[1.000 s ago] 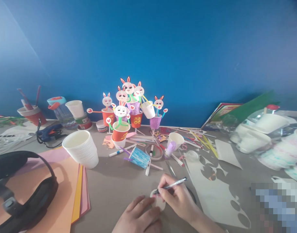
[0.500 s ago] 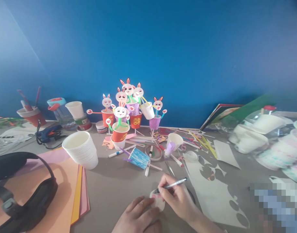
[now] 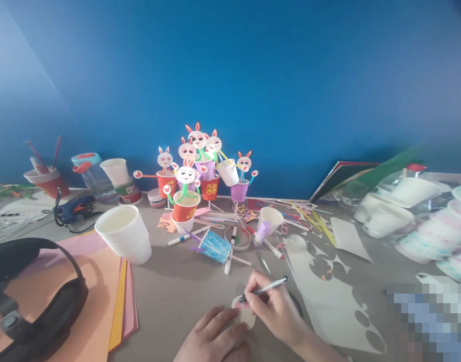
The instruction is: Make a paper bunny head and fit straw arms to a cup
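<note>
A small white paper disc [image 3: 247, 320] with pink marks lies on the table under both my hands. The fingers of my left hand [image 3: 218, 334] are stretched out over its left and lower edge, pressing it flat. My right hand [image 3: 270, 306] is closed in a writing grip around a pen [image 3: 271, 285] with a silver-grey barrel. The dark tip of the pen touches the upper part of the disc. Part of the disc is hidden by my fingers. Beyond my hands lies a blue-striped paper cup [image 3: 215, 246] on its side.
Several rabbit figures on cups [image 3: 186, 198] stand by the blue wall. At the left are stacked white cups [image 3: 124, 234], coloured paper [image 3: 98, 291] and a black headset [image 3: 60, 306]. A cut-out white sheet [image 3: 324, 311] lies right of my hands, with a bagged cup pile [image 3: 422, 236] beyond.
The pen and my right hand have shifted very slightly over the disc. My left hand stays in place. The whole view has moved a little.
</note>
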`<state>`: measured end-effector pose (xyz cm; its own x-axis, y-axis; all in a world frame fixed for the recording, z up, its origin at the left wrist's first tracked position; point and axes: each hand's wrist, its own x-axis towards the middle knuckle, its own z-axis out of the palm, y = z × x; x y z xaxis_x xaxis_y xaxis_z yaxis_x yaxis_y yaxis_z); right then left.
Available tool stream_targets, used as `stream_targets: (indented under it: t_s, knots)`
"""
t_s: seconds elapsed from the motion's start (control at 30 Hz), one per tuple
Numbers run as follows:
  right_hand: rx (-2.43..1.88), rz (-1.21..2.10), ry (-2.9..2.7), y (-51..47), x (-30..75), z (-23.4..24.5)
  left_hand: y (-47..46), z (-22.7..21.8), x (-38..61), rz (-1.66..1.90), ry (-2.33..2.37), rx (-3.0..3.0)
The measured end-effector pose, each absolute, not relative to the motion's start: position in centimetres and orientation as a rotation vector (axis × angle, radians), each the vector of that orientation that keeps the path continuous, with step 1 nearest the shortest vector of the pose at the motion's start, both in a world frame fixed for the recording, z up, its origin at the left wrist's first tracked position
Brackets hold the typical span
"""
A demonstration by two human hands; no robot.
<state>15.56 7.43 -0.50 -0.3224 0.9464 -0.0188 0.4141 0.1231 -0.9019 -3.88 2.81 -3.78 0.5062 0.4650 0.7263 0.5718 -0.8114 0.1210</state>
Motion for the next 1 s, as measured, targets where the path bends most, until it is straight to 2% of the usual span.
stream_targets:
  t_s: [0.33, 0.63, 0.8, 1.0]
  knots:
    - [-1.335, 1.084, -1.791, 7.32, 15.79, -0.67, 2.80, -3.97, -4.11, -1.186, -0.861, -2.634]
    - [-1.261, 1.196, -1.746, 7.13, 15.61, -0.92, 3.00, -3.55, -3.99, -1.207, -0.852, -2.618]
    - [-1.295, 1.115, -1.763, 7.19, 15.62, -0.72, 3.01, -3.93, -4.04, -1.217, -0.855, -2.608]
    - [-1.236, 1.203, -1.536, 7.22, 15.86, -0.19, 3.00, -4.12, -3.95, -1.210, -0.841, -2.600]
